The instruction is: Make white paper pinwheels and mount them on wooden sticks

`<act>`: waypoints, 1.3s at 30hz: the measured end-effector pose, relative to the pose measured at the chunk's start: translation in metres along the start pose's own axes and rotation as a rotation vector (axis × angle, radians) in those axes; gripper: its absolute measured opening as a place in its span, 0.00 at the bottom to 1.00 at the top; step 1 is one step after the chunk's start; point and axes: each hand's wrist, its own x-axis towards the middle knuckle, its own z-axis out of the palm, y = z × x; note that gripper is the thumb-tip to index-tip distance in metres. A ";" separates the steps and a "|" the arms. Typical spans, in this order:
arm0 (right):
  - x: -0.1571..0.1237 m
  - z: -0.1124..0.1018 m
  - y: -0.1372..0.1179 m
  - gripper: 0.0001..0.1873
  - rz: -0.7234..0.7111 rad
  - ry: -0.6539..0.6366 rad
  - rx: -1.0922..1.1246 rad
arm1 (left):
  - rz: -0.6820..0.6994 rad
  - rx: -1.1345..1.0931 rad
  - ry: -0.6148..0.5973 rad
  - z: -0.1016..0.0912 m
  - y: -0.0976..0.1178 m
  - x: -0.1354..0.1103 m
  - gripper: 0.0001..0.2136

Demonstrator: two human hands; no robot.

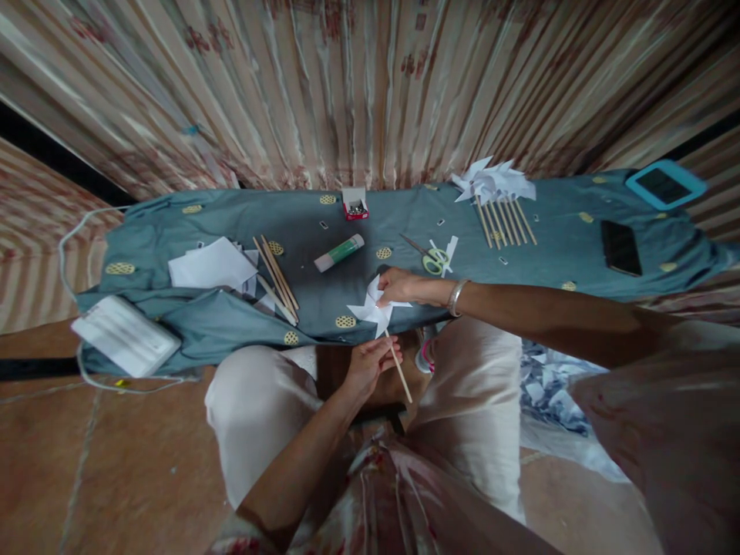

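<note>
A white paper pinwheel point(370, 310) sits at the top of a thin wooden stick point(400, 372) near the table's front edge. My left hand point(370, 362) is closed round the stick just below the pinwheel. My right hand point(398, 287) reaches in from the right, a bracelet on its wrist, and pinches the middle of the pinwheel from above. The paper blades stick out to the left and right of my fingers.
On the blue-cloth table point(520, 254): loose sticks point(276, 279), white paper sheets point(211, 266), a glue stick point(339, 253), a small red box point(354, 205), green scissors point(435, 259), several finished pinwheels point(497, 196), a black phone point(620, 247), a blue-cased tablet point(664, 185). A white device point(124, 335) lies at the left edge.
</note>
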 end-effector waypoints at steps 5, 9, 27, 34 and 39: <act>0.001 0.002 0.003 0.08 0.031 0.008 0.085 | -0.006 -0.009 -0.010 0.000 0.000 0.000 0.05; 0.004 0.006 0.009 0.07 -0.007 0.012 0.172 | 0.005 -0.023 -0.005 0.001 -0.001 -0.003 0.06; -0.011 -0.014 0.023 0.14 -0.141 0.014 0.944 | 0.049 -0.092 -0.015 0.019 0.048 -0.019 0.03; -0.001 -0.018 0.029 0.24 -0.234 0.280 1.189 | 0.241 -0.053 -0.083 0.042 0.107 0.007 0.02; 0.000 0.005 0.035 0.30 -0.327 0.390 1.078 | 0.383 -0.003 -0.075 0.048 0.132 0.032 0.06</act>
